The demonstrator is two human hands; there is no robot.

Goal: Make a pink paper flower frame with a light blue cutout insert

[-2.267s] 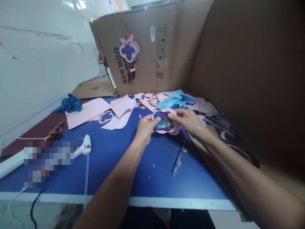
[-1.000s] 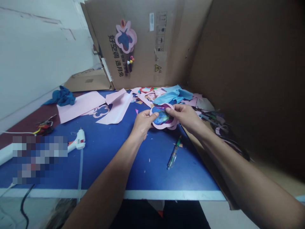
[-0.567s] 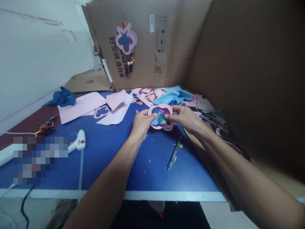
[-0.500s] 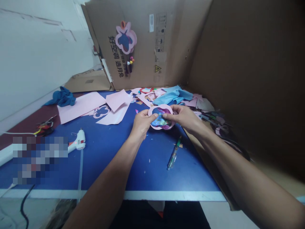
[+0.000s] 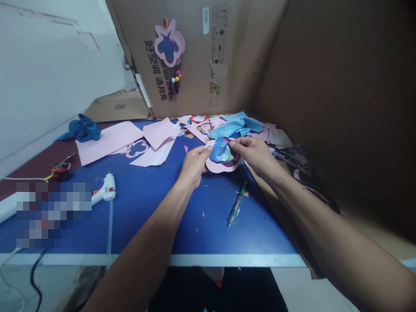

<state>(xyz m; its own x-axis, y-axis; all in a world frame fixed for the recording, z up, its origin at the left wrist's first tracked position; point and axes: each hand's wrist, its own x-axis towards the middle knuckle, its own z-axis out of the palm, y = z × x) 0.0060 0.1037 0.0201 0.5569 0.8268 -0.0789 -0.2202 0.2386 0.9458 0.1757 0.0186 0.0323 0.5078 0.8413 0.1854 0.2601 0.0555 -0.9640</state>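
Observation:
Between my two hands, above the blue tabletop, is a pink scalloped paper cutout [image 5: 218,167] with a shiny blue and purple patterned piece [image 5: 222,151] over its middle. My left hand [image 5: 195,164] pinches its left edge, thumb on top. From the right, my right hand [image 5: 251,152] grips the upper right edge, thumb pressed on the shiny piece. Fingers behind the cutout are hidden. A clear pen with a green end [image 5: 238,203] lies on the table below my right hand.
A white glue gun [image 5: 108,187] stands at the left with a strip beneath it. Pink paper sheets [image 5: 110,141], blue cloth [image 5: 238,125] and paper scraps lie along the back. Cardboard walls [image 5: 240,56] rise behind and right; a flower-shaped ornament [image 5: 178,45] hangs there.
The cutout has shifted slightly and tilted in my hands. My right thumb has moved up and right on the shiny piece, and my left thumb has drawn back to the edge.

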